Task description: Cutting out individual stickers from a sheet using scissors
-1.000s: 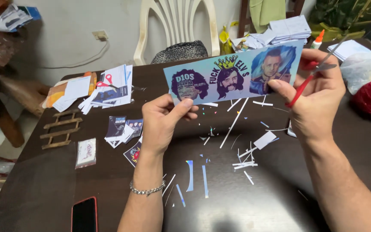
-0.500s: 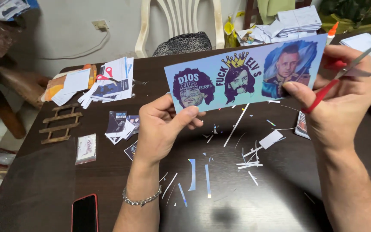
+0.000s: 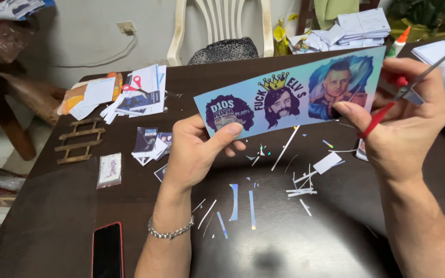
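I hold a long, shiny light-blue sticker strip (image 3: pixel 289 92) with three printed portraits up over the dark table (image 3: pixel 52 216). My left hand (image 3: pixel 197 152) pinches its lower left corner between thumb and fingers. My right hand (image 3: pixel 405 118) grips the strip's right end with the thumb, and the same hand carries red-handled scissors (image 3: pixel 403 95) whose blades point up and to the right, away from the strip. A chain bracelet sits on my left wrist.
Thin cut slivers (image 3: pixel 243 203) and paper scraps (image 3: pixel 305 180) litter the table under the strip. A black phone with a red edge (image 3: pixel 107 250) lies near the front. Small sticker piles (image 3: pixel 150 144), a paper heap with another pair of red scissors (image 3: pixel 130 95), a glue bottle (image 3: pixel 397 45) and a white plastic chair (image 3: pixel 222 25) are farther back.
The strip and both hands have risen and come closer to the camera. The scissors tilted further up to the right. The grips stay the same.
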